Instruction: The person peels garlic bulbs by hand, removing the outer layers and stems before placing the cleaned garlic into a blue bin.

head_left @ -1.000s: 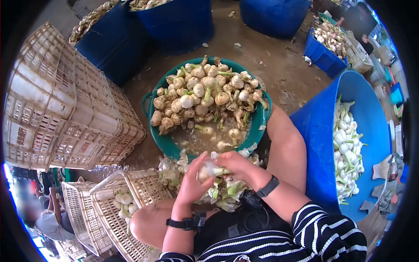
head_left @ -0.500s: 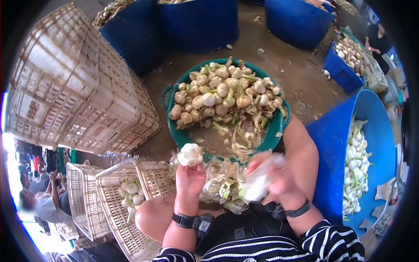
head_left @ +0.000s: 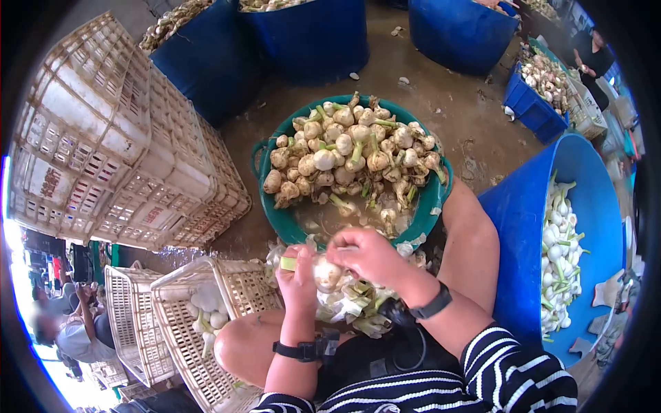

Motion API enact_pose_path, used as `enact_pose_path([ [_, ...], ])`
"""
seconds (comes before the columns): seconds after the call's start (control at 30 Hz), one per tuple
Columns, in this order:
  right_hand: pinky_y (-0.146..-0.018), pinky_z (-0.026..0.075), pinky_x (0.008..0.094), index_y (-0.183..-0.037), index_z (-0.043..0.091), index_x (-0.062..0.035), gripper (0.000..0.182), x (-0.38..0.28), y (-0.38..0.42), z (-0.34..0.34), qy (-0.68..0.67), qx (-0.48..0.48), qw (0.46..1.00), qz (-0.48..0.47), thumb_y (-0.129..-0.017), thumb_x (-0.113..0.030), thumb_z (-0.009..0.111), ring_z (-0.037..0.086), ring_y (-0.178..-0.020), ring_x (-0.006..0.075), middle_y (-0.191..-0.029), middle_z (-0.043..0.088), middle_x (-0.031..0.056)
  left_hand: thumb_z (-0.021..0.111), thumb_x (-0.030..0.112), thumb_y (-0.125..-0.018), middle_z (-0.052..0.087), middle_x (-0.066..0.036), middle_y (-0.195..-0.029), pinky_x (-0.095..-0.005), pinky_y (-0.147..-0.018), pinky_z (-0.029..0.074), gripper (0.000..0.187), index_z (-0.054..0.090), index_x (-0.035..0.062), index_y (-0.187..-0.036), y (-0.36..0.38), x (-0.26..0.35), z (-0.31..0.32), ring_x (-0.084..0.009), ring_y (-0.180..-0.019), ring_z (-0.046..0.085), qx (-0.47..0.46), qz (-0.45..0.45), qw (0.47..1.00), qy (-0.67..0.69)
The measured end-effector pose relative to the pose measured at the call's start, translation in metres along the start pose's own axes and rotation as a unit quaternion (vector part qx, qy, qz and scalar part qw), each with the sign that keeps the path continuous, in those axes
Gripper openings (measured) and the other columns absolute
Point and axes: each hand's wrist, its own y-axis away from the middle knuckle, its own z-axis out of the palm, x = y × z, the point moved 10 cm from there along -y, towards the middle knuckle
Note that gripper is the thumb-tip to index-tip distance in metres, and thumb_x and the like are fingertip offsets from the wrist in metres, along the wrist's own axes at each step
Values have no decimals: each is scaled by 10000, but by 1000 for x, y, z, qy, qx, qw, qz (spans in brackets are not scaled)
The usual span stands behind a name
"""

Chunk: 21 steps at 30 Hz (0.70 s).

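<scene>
My left hand [head_left: 298, 282] is closed round a garlic bulb [head_left: 326, 274], and a cut green stem [head_left: 288, 263] sticks out on its left side. My right hand [head_left: 368, 256] reaches in from the right, its fingers bent and pinching the bulb's skin at the top. Below both hands lies a heap of peeled garlic skins [head_left: 351, 303] in front of my lap. Just beyond them stands a green tub [head_left: 272, 215], piled with dirty, unpeeled garlic bulbs [head_left: 358, 141]; some muddy water shows at its near side.
White plastic crates [head_left: 131, 138] are stacked at left. A tilted crate [head_left: 189, 351] by my knee holds several cleaned bulbs [head_left: 208, 313]. On the right, a blue tub [head_left: 513, 227] contains white stemmed garlic [head_left: 561, 255]. More blue tubs [head_left: 310, 41] stand behind; other people sit and stand farther off.
My right hand has swung left and up onto the bulb; the blurred white piece it carried no longer shows in it. My left hand has turned the bulb, so its green stem now points left.
</scene>
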Motion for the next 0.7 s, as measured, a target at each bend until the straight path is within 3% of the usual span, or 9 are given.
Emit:
enact_pose_path([
  [0.07, -522, 445, 300, -870, 573, -22, 190, -28, 35, 27, 336, -19, 892, -301, -781, -169, 655, 564, -653, 205, -805, 553, 91, 534, 203, -880, 560, -20, -736, -216, -596, 409, 174, 538, 50, -796, -3, -5, -18, -97, -636, 509, 80, -44, 995, 47],
  [0.13, -576, 459, 349, -845, 576, -35, 232, 27, 53, 37, 490, -82, 827, -263, -768, -239, 655, 568, -683, 300, -772, 532, 121, 515, 304, -891, 562, -6, -687, -202, -475, 391, 256, 567, 61, -827, 12, -26, -36, -89, -535, 507, 244, -250, 918, 189],
  [0.23, -622, 471, 408, -901, 569, -36, 262, 68, 50, -1, 628, -40, 774, -67, -753, -238, 645, 592, -734, 321, -807, 556, 160, 502, 393, -886, 584, -15, -780, -242, -497, 412, 299, 553, 101, -927, 6, -53, -43, -107, -647, 554, 169, -252, 935, 182],
  [0.37, -618, 479, 408, -869, 558, -36, 255, -7, 21, 20, 515, 70, 850, -90, -740, -241, 638, 590, -707, 323, -732, 564, 146, 492, 362, -896, 599, -45, -763, -268, -529, 478, 309, 559, 61, -914, 14, -26, -14, -149, -645, 592, 168, -224, 939, 199],
  [0.43, -566, 468, 394, -825, 575, -48, 247, -28, 13, 35, 423, 107, 870, -227, -724, -259, 653, 593, -690, 300, -695, 584, 96, 475, 334, -904, 609, -59, -766, -255, -507, 487, 312, 561, 34, -901, 10, -39, -18, -165, -637, 603, 168, -218, 929, 248],
  [0.53, -574, 483, 389, -727, 560, -40, 142, -20, 15, 64, 497, 20, 800, -335, -758, -176, 585, 597, -658, 304, -700, 589, 125, 472, 360, -890, 602, -2, -747, -228, -456, 445, 310, 572, 69, -857, 9, -42, -35, -110, -606, 576, 154, -239, 926, 249],
  [0.6, -586, 494, 363, -770, 576, -27, 75, 29, -9, 36, 588, 6, 781, -210, -733, -76, 533, 617, -692, 294, -758, 614, 147, 535, 321, -841, 612, -4, -758, -235, -444, 421, 228, 569, 96, -838, 9, -46, -67, -97, -590, 561, 170, -205, 882, 389],
  [0.67, -611, 499, 370, -857, 591, -3, 180, 57, -23, -27, 577, 49, 812, -73, -717, -98, 532, 618, -709, 314, -795, 624, 168, 584, 316, -783, 575, -17, -775, -228, -454, 404, 281, 523, 61, -880, 6, 1, -90, -100, -557, 515, 101, -86, 692, 709],
  [0.7, -624, 501, 379, -903, 598, 9, 241, 61, -29, -61, 524, 95, 844, -62, -714, -128, 539, 616, -709, 329, -816, 629, 176, 599, 330, -764, 543, -22, -780, -226, -477, 413, 344, 490, 37, -908, 6, 24, -127, -106, -562, 498, 43, -20, 732, 679],
])
